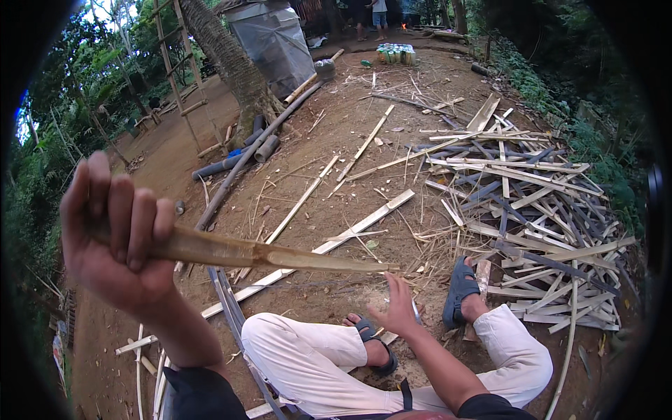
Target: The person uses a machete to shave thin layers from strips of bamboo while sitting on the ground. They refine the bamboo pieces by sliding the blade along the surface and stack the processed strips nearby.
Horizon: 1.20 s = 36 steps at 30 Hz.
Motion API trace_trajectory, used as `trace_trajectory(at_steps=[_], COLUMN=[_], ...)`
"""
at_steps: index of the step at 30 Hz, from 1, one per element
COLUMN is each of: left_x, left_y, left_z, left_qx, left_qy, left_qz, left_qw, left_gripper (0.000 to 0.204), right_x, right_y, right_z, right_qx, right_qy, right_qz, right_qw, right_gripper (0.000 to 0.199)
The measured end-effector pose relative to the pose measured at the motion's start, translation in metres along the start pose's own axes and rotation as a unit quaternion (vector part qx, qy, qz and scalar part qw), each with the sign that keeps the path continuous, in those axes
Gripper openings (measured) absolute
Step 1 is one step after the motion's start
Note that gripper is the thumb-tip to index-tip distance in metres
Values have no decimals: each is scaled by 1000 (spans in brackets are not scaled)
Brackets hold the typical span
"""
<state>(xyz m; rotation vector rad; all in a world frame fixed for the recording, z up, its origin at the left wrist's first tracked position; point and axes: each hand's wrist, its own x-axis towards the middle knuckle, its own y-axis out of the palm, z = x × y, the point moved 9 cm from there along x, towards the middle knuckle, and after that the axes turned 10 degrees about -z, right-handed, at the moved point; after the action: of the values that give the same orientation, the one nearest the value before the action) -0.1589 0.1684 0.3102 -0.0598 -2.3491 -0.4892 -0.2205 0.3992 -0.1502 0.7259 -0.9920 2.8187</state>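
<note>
My left hand (115, 234) is raised at the left, fingers wrapped around the thick end of a long bamboo splint (280, 257). The splint runs rightward and tapers to a point above my legs. My right hand (397, 304) reaches down near the ground between my sandalled feet, fingers spread, close to a thin pale stick lying on the ground; whether it touches anything is unclear. I sit on the dirt in white trousers (308, 360) with dark sandals (458, 287).
A heap of split bamboo strips (532, 210) lies at the right. Long slats (364, 224) and dark pipes (238, 164) cross the dirt ahead. A palm trunk (227, 59), a ladder (178, 63) and a grey tank (273, 38) stand behind. People stand far back.
</note>
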Motion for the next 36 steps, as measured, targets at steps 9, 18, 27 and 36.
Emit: trace_trajectory(at_steps=[9,18,27,36], left_x=[99,44,-335,-362], left_y=[94,-28,-33,-61], left_z=[-19,113,270,242], left_qx=[80,409,102,5], left_qy=[71,-25,-584,-672], left_qz=[-24,-132,-17,-144], left_qw=[994,903,805,726], left_gripper=[35,54,31,32], right_x=[94,153,189,117], right_y=[-49,-78,-67,14], right_z=[81,96,93,-62], right_qx=[99,343,507,277], right_qy=[-140,62,267,332], right_qz=[-283,-174,-109,-46], right_qw=[944,921,813,900], right_gripper=[24,40,39,44])
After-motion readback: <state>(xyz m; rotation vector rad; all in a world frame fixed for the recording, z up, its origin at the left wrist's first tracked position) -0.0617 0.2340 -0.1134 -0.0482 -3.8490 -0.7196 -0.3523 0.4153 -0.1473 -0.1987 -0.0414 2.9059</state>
